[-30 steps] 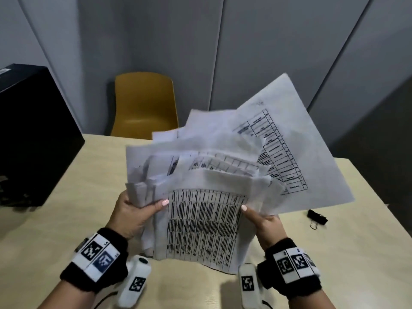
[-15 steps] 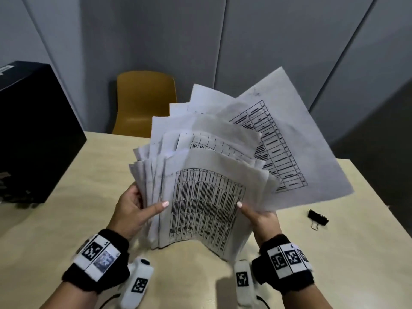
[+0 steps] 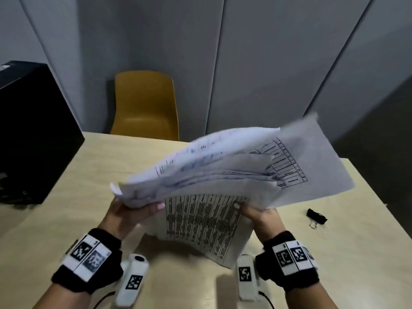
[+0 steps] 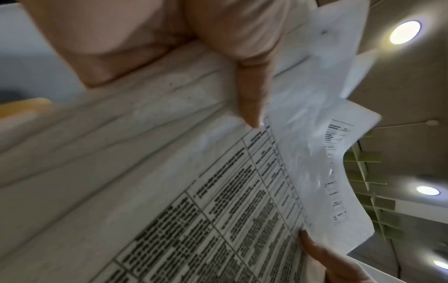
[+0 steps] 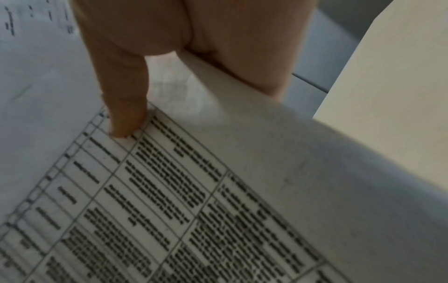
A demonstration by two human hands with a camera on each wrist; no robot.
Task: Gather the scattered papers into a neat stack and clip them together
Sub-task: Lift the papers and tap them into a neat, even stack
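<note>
Currently both hands hold a loose, fanned bundle of papers (image 3: 225,181) above the middle of the desk (image 3: 66,175), its lower edge near the desktop. Gripping the bundle's left side, the left hand (image 3: 131,214) lays its thumb across the front sheet; on the right side, the right hand (image 3: 258,216) pinches the sheets, thumb on the printed table. Several sheets stick out askew toward the far right corner. Beside the desk's right edge lies a black binder clip (image 3: 316,216), apart from the papers.
</note>
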